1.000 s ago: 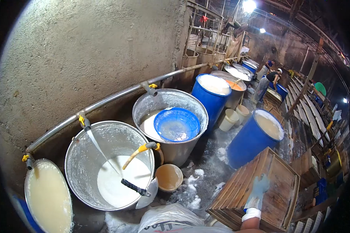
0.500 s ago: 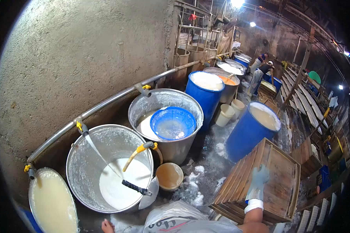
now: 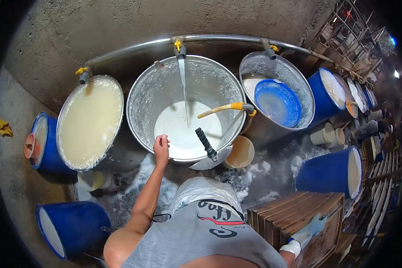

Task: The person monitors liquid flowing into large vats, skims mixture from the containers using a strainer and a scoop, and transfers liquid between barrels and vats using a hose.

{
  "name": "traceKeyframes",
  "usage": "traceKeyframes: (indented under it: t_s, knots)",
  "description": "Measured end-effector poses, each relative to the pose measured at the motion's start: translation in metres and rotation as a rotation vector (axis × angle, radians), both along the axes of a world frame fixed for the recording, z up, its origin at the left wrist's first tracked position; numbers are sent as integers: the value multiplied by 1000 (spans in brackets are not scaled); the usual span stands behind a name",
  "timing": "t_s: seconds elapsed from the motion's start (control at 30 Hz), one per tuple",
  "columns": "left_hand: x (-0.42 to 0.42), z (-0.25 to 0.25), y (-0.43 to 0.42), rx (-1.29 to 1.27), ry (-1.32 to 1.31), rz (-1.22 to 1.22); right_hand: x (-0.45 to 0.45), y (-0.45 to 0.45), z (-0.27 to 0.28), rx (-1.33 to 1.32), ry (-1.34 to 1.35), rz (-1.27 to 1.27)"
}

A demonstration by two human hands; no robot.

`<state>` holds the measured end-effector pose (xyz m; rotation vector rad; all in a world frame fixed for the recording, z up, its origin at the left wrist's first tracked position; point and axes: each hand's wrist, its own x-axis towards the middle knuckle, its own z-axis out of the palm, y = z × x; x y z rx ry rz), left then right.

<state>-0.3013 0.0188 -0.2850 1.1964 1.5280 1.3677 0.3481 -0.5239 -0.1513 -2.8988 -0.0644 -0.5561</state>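
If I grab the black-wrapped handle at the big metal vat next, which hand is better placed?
Probably your left hand: it seems empty, at the front rim of the metal vat, near the black-wrapped handle. Your gloved right hand is farther off, at the wooden boxes.

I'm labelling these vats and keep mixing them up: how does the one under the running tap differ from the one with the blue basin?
The running-tap vat has a stream pouring in; none shows entering the basin vat. The running-tap vat's white contents lie largely uncovered, while in the basin vat the blue basin hides much of the inside. Both are round, metallic and marked with whitish residue.
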Motion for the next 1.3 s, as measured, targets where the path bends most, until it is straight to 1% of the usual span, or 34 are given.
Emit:
traceKeyframes:
  t_s: [0.03,0.07,0.1,0.13,0.2,0.23,0.27,0.3,0.33,0.37,0.4,0.43,0.47,0.5,0.53,0.57,0.6,0.63,0.67,0.7,0.97,1.03,1.1,1.13,1.23,1.3]
  knots:
    - [-1,-5,5,-5,-3,2,-25,21,21,16,26,-36]
    - [-4,-14,10,-20,112,7,-41,36,35,33,52,-71]
    - [-9,-23,14,-33,229,11,-37,32,33,30,51,-70]
    - [-12,-33,15,-31,228,9,-34,28,29,16,41,-56]
    - [-10,-50,14,-6,400,-28,-29,25,20,20,16,-62]
    - [-7,-49,11,80,466,-55,-32,27,21,28,-16,-50]
    - [-4,-52,10,30,437,-96,-34,27,21,36,-51,-45]
    - [0,-45,7,8,442,-140,-24,32,10,14,-89,61]
    - [8,-56,13,47,399,-193,-18,8,5,-6,-154,101]
    - [9,-61,13,117,331,-217,-23,10,9,30,-151,104]
    - [10,-77,18,59,274,-205,-38,27,24,61,-158,99]
    - [13,-85,19,20,250,-194,-44,29,28,-13,-164,45]
    - [10,-105,20,110,226,-230,-40,26,23,53,-171,25]
    - [8,-123,28,158,485,-220,-33,24,18,18,-140,-50]
    - [13,-136,32,181,475,-199,-27,25,13,-10,-101,-114]
    - [17,-146,35,204,465,-178,-28,24,8,-16,-210,-92]
    - [15,-122,31,126,439,-170,-30,26,6,-25,-314,-61]
    - [21,-99,22,32,454,-159,-36,30,12,-17,-327,-90]
    - [25,-88,18,-66,474,-142,-42,33,17,1,-279,-95]
    - [28,-78,19,-54,467,-154,-47,36,24,20,-229,-94]
    - [31,-68,12,-82,534,-186,-50,40,28,-9,-229,-120]
    - [29,-78,16,-37,579,-161,-48,40,26,-10,-239,-118]
    - [28,-83,18,-53,538,-175,-44,39,26,60,-114,-162]
    - [27,-83,18,-69,494,-192,-44,39,26,63,-114,-158]
    - [28,-76,14,-10,528,-186,-45,37,25,71,-133,-135]
    - [29,-72,12,-33,528,-189,-45,37,25,78,-142,-113]
